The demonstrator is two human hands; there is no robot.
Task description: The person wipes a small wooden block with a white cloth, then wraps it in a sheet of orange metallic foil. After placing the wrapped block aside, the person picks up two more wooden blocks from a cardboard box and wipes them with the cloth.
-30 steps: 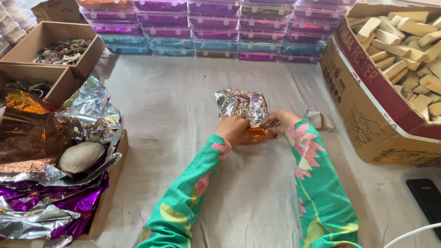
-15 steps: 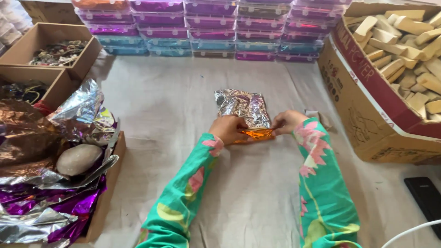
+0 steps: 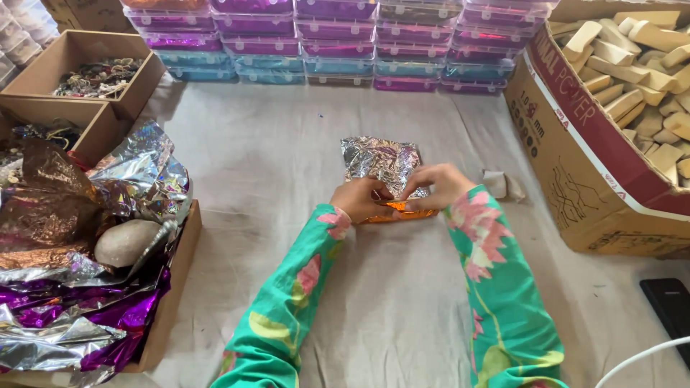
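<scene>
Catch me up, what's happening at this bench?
A person in green floral sleeves has both hands on a silver foil packet lying on the cloth-covered table. The left hand and right hand press its near edge, where orange foil shows. A box of foil sheets sits left, a carton of wooden blocks right.

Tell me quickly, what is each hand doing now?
Left hand: closed on the foil packet, at its near edge.
Right hand: closed on the same foil packet.
</scene>
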